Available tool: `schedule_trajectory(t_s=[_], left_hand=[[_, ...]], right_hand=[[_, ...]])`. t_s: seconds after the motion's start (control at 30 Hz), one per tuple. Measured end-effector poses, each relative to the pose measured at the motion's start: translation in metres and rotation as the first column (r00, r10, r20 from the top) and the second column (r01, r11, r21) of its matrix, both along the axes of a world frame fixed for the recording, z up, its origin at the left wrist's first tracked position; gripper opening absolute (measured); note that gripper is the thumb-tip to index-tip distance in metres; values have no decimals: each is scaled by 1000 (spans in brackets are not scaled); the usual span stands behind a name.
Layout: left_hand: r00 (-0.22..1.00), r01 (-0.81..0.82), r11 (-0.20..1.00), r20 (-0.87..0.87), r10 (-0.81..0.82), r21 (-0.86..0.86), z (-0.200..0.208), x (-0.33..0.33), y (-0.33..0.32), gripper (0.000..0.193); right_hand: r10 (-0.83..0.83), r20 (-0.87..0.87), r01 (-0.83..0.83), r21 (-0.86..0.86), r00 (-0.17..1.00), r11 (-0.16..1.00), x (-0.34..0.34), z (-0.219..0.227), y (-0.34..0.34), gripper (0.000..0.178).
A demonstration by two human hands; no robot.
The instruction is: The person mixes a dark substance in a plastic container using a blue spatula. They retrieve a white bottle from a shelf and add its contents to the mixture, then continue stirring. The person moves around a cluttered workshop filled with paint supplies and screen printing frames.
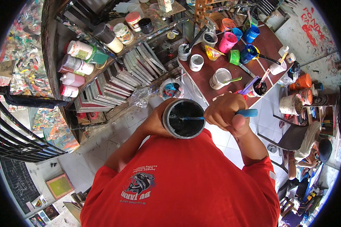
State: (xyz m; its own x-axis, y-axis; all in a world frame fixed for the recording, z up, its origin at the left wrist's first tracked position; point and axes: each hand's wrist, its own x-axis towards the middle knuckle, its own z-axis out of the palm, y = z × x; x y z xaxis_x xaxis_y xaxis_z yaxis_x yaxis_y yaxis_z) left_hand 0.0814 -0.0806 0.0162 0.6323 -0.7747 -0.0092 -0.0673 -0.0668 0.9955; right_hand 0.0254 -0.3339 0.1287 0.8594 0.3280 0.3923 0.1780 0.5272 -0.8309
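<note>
My left hand (154,120) wraps around a round tub (183,118) of black paint, held in front of my chest over my red shirt. My right hand (227,112) grips a stirring tool with a blue handle (246,112); its thin shaft reaches into the black paint inside the tub. The left hand's fingers are mostly hidden behind the tub.
A dark red table (208,73) ahead holds several paint cups in white, pink, green and blue. Shelves (98,64) at the left carry paint jars and stacked framed screens. A dark chair (291,138) and orange containers stand right; another person (314,149) sits at the far right.
</note>
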Motion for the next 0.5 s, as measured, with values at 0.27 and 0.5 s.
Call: schedule_trajectory(t_s=[0.27, 0.5], left_hand=[[994, 8, 999, 106, -11, 33, -2, 3, -1, 114], [988, 30, 998, 149, -39, 59, -4, 5, 0, 117]], right_hand=[[51, -62, -37, 199, 997, 979, -6, -7, -2, 66], [20, -35, -10, 270, 999, 963, -6, -9, 17, 65]])
